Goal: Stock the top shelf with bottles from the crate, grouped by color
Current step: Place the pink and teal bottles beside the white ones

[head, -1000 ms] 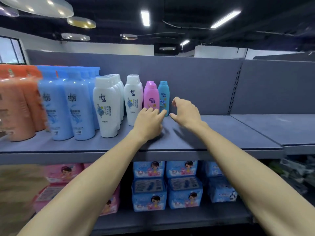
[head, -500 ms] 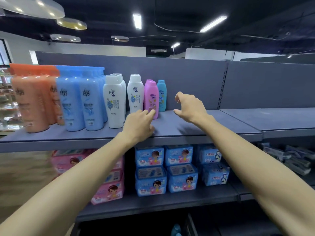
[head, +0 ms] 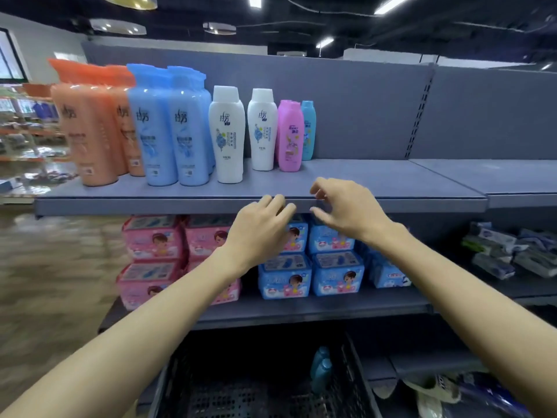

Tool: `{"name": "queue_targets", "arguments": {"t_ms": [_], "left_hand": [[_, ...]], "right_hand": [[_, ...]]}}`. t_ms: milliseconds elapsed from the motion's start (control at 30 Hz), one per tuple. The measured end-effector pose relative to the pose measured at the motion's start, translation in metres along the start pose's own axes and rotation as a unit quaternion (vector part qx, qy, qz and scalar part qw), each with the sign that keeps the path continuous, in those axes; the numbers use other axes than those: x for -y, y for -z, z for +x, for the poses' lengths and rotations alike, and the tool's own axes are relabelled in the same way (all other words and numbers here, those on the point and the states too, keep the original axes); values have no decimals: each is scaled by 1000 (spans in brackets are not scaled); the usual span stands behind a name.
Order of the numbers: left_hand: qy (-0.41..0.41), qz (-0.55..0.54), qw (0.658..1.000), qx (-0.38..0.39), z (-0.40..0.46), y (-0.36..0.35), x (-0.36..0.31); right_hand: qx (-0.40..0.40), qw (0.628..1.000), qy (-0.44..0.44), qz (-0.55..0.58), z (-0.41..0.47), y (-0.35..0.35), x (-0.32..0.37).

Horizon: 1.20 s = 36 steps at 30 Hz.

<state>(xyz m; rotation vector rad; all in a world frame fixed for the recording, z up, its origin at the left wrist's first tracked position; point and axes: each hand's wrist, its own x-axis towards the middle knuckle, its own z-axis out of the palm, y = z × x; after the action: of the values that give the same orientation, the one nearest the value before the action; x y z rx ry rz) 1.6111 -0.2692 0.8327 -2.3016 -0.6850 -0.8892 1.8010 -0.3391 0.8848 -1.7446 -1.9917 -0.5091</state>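
**Top shelf status: bottles grouped, both hands empty at shelf edge**

Grey metal shop shelving fills the view under a dark ceiling with strip lights. On the top shelf [head: 376, 179], bottles stand upright in colour groups from left to right: orange bottles [head: 90, 128], light blue bottles [head: 168, 128], two white bottles [head: 226, 137] with a small gap between them, pink bottles [head: 290, 134], and one small teal bottle [head: 308, 131] just beside and slightly behind the pink group. The shelf surface to the right of the teal bottle is bare.

Left hand [head: 259, 230]: held in front of the shelf's front edge, fingers loosely bent, fingertips level with the edge. It holds nothing.

Right hand [head: 346, 206]: just beside the left hand, raised slightly higher, fingers curled loosely with thumb and forefinger apart. It holds nothing.

Lower shelf: pink wipe packs [head: 153, 239] are stacked at left, blue wipe packs [head: 334, 267] at centre, and wrapped grey-and-white packs [head: 506, 254] at right.

Crate: a black perforated crate [head: 241, 393] sits low, below the shelving, between the forearms. Teal bottles [head: 321, 368] stand against its right wall; their exact count cannot be told.
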Motion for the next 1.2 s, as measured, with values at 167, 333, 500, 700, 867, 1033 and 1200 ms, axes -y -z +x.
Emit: {"name": "queue_targets", "arguments": {"t_ms": [167,333,500,700,867,1033,1200], "left_hand": [[10,-33,996,87,-57,-21,-20],[25,-40,987,153,-88,-39,-40],[34,-72,980,180,-103,-62,-59],[62,-124,955,261,-139,-93,-90],[71,-157,915,365,-173,-119,-120],[88,-160,879,441,-186,-140,-135],[124,-174,849,484,-195,-156,-152]], "right_hand": [[69,997,13,-2,-54,-50,6],[147,989,-14,-17,-84,-86,-4],[181,983,-19,-3,-100,-114,-12],[253,967,-41,15,-141,-164,-16],[387,917,-88,37,-188,-215,-20],[499,854,-133,61,-223,-258,-34],[531,827,-175,54,-245,-297,-36]]}}
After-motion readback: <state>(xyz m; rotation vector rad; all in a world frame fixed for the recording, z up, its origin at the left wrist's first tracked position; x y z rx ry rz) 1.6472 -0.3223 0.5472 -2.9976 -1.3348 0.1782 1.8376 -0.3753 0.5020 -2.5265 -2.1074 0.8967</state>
